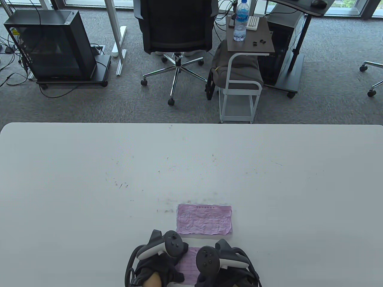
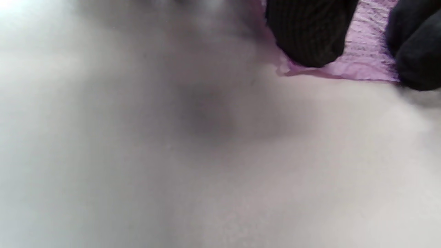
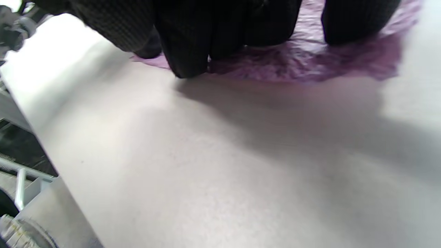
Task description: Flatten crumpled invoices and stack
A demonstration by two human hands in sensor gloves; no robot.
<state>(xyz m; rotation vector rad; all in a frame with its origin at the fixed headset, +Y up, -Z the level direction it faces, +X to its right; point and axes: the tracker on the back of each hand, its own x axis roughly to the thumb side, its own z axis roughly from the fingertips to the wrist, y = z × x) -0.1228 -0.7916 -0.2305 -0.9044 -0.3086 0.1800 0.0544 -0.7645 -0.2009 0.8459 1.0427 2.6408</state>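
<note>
A: Start with the room.

B: Grey office carpet behind a wide white surface (image 1: 89, 155). From left to right back there: a black computer case on a wheeled stand (image 1: 51, 44), a black mesh office chair (image 1: 175, 27), then a small brown-topped side cart (image 1: 249, 39) carrying a clear plastic water bottle with a blue label (image 1: 241, 21).

A: And on the surface itself?

B: A flattened pink paper invoice, still wrinkled, (image 1: 204, 219) lies near the front edge, slightly right of centre, with nobody touching it. Just in front of it sits a second pink crumpled invoice (image 1: 188, 266), mostly covered by the two hands.

A: The left hand?

B: The left hand in its black sensor glove (image 1: 155, 263) sits on that sheet's left part. In the left wrist view one gloved fingertip (image 2: 310, 38) presses down on the paper's edge (the corner beside it curls up a little), another fingertip to its right.

A: The right one?

B: The right hand, also black-gloved (image 1: 223, 263), covers the right part. The right wrist view shows its fingers (image 3: 187, 44) bunched together and planted on the sheet, with one more set apart on the right. Both hands press flat; neither pinches the paper.
</note>
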